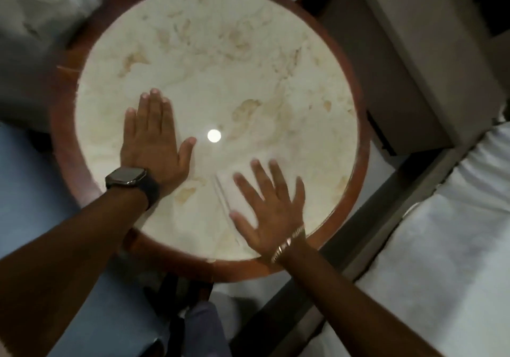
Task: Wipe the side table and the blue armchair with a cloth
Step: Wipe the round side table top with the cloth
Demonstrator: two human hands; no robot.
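The round side table [356, 163] has a pale marble top inside a reddish wooden rim and fills the middle of the head view. My left hand [154, 141], with a dark watch on the wrist, lies flat on the marble left of centre, fingers together, nothing under it. My right hand [270, 213], with a bracelet on the wrist, presses with spread fingers on a thin white cloth [225, 191] lying flat on the near part of the top. Its fingers look blurred. The blue armchair [19, 191] shows at the left edge, beside and below the table.
A bright spot of reflected light [214, 135] sits near the table's centre. A beige bedside unit [400, 66] stands close at the right, with a white bed [441, 246] beyond it. Pale fabric [41, 11] lies at the top left.
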